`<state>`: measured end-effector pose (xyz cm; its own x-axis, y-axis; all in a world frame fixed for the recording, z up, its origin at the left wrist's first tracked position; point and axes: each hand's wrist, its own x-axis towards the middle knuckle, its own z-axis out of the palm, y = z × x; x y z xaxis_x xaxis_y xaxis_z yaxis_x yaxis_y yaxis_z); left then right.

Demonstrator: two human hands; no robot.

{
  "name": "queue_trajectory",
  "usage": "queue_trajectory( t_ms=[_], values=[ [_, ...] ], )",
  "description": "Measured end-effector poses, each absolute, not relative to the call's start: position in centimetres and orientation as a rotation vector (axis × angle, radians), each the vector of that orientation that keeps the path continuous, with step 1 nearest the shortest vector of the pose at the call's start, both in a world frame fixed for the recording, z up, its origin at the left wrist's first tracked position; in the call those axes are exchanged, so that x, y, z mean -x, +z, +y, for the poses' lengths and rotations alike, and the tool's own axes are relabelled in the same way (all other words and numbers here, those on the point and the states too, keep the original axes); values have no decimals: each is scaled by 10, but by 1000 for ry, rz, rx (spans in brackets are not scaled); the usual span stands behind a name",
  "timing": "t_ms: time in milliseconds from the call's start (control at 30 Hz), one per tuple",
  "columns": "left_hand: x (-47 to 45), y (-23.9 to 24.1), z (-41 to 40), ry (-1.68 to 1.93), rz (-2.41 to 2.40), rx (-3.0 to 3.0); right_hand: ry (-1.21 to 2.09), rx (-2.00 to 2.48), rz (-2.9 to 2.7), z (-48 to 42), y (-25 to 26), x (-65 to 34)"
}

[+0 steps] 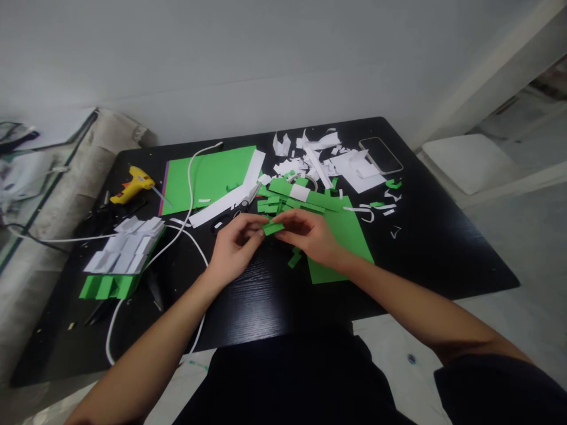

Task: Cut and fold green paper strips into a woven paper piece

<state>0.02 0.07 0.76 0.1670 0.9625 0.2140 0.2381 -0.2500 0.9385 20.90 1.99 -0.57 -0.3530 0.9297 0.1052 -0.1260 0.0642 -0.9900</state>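
Note:
Both hands meet over the middle of the black table [443,248]. My left hand [234,245] and my right hand [310,233] each pinch an end of a small folded green paper piece [273,227], fingers closed on it. Under my right hand lies a green paper sheet [349,236] with more green strips [283,203] just beyond the fingers. Scissors [241,209] lie right behind my left hand.
A yellow glue gun [132,184] sits at the far left, its white cable [188,195] crossing a large green sheet [208,177]. Folded white and green pieces [124,254] are stacked left. White scraps [319,156] and a phone [381,154] lie at the back.

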Motion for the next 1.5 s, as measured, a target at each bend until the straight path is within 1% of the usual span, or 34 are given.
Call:
queue_trajectory(
  t_ms=[233,433,600,833,1067,1500],
  values=[
    [-2,8,0,1128,1110,-1602,1195,946,-1522,17,-7,-209],
    [-2,3,0,1107,1019,-1627,1180,930,-1484,20,-11,-209],
    [-2,-2,1,1087,1033,-1568,1167,981,-1490,20,-10,-208],
    [-3,1,0,1091,1058,-1499,1219,932,-1456,21,-9,-209],
    [-3,4,1,1129,1084,-1492,1460,879,-1348,22,-15,-207],
    [-2,9,1,1111,1122,-1561,1496,965,-1360,19,-6,-208]
  ],
)
